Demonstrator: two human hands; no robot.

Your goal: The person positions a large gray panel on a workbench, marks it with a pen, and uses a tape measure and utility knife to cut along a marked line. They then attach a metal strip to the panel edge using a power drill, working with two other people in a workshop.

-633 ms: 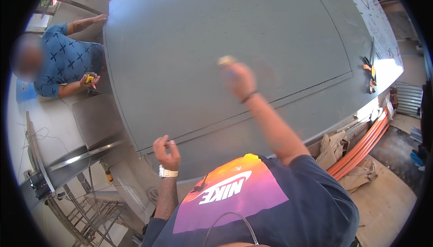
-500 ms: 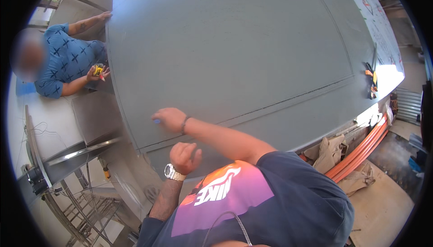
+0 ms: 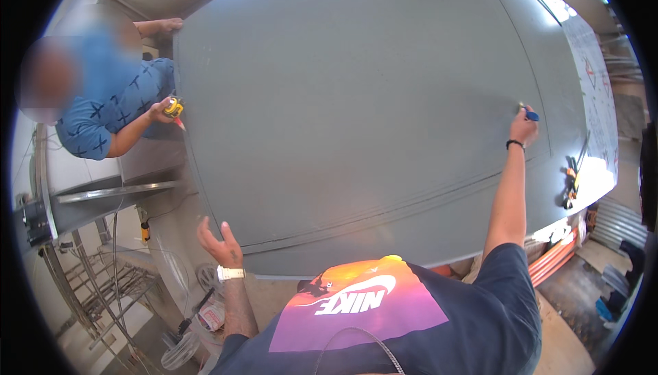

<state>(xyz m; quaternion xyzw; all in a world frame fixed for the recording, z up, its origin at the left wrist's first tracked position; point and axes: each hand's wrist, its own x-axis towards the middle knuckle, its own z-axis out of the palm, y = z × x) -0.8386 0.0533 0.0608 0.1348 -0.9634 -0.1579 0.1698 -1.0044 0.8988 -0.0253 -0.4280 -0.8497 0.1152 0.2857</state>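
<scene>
Head view: the right hand (image 3: pixel 524 129) is gripping a blue-handled tool (image 3: pixel 532 116), apparently for close control, over the right side of the grey panel (image 3: pixel 363 101), while the left hand (image 3: pixel 223 249), fingers parted and seemingly empty, is hovering beside its near-left corner.

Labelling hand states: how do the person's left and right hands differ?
The left hand is open, with nothing visible in it; the right hand grips a blue tool. The left wears a pale watch, the right a dark bracelet. Both are ungloved.
</scene>
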